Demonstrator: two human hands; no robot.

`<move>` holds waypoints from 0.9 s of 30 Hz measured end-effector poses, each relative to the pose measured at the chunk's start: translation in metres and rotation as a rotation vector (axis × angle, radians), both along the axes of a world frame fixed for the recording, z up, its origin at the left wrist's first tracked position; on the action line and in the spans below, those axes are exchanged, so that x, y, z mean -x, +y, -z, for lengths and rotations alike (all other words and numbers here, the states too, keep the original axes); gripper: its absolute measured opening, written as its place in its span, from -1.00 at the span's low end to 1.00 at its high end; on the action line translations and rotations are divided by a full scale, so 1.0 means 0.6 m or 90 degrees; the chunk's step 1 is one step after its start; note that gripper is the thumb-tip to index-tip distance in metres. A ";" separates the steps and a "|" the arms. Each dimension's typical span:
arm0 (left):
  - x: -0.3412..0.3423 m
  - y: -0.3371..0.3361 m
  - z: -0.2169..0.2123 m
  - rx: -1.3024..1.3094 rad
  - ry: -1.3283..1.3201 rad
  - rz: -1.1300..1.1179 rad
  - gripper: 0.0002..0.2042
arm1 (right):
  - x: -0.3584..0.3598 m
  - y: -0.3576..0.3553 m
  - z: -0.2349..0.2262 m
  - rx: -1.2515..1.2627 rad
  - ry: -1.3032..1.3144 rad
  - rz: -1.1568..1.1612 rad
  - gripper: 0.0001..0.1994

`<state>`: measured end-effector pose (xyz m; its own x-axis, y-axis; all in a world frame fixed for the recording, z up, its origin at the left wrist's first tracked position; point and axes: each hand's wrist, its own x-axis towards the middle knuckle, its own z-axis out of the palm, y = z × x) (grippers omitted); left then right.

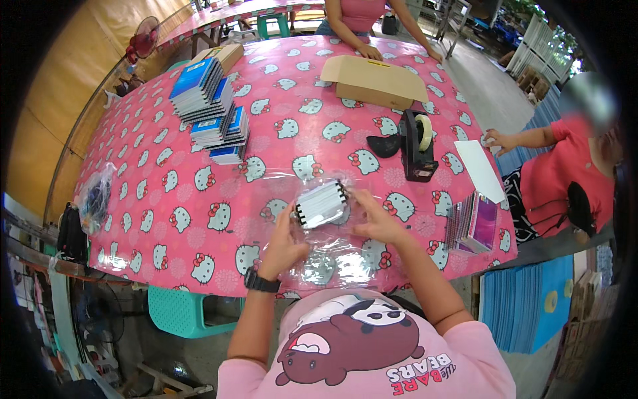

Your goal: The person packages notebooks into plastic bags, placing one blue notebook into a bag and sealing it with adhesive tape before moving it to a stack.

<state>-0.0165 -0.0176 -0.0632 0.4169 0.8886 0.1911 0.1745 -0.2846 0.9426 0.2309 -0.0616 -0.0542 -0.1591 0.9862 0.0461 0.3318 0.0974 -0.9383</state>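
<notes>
A small stack of spiral notebooks (321,203) lies on clear plastic wrap (332,263) on the pink patterned tablecloth (199,199). My left hand (282,245), with a black watch on the wrist, touches the stack's left side and the wrap. My right hand (376,219) rests on the wrap at the stack's right side. Both hands press the plastic around the notebooks.
Piles of blue notebooks (212,110) stand at the far left, a cardboard box (374,81) far centre, a black tape dispenser (417,146) to the right, more notebooks (472,223) at the right edge. One person sits opposite, another at the right in red.
</notes>
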 end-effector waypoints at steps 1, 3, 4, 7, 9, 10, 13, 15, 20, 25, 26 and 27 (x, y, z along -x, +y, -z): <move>-0.002 0.011 0.000 -0.114 0.059 0.001 -0.25 | 0.009 0.006 -0.005 -0.015 0.043 0.007 -0.22; -0.010 0.025 0.005 -0.181 0.097 -0.009 -0.23 | 0.032 0.026 -0.017 -0.050 0.129 0.019 -0.16; -0.019 0.030 0.018 -0.048 0.017 0.024 -0.25 | 0.041 0.034 -0.018 0.025 0.194 0.041 -0.11; -0.045 0.035 -0.008 0.119 -0.113 0.079 -0.30 | 0.042 0.045 -0.018 0.059 0.352 0.052 -0.10; -0.048 0.036 -0.018 0.109 -0.204 0.085 -0.31 | 0.036 0.043 -0.012 0.038 0.284 0.051 -0.12; -0.046 0.039 -0.018 0.114 -0.203 0.089 -0.31 | 0.033 0.039 -0.005 0.022 0.216 0.049 -0.13; -0.041 0.043 -0.015 0.101 -0.143 0.148 -0.27 | 0.027 0.045 0.020 0.045 0.040 0.023 -0.07; -0.043 0.031 -0.005 0.037 -0.096 0.123 -0.17 | 0.051 0.028 0.024 0.041 0.054 0.044 -0.04; -0.048 0.025 -0.063 0.062 -0.180 0.107 -0.04 | 0.028 0.018 -0.006 -0.038 0.014 0.031 -0.03; -0.024 0.021 -0.165 -0.543 0.301 0.070 -0.42 | -0.029 0.006 -0.030 -0.040 0.170 0.119 -0.36; -0.022 0.022 -0.159 -0.541 0.300 0.069 -0.42 | -0.023 0.005 -0.034 -0.039 0.168 0.118 -0.36; -0.023 0.025 -0.153 -0.537 0.280 0.111 -0.54 | -0.010 0.008 -0.039 -0.063 0.116 0.100 -0.41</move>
<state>-0.0025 -0.0025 0.0285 0.7167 0.4494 0.5332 0.3545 -0.8933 0.2763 0.2368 -0.0571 -0.0308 0.0158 0.9874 0.1573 0.1758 0.1522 -0.9726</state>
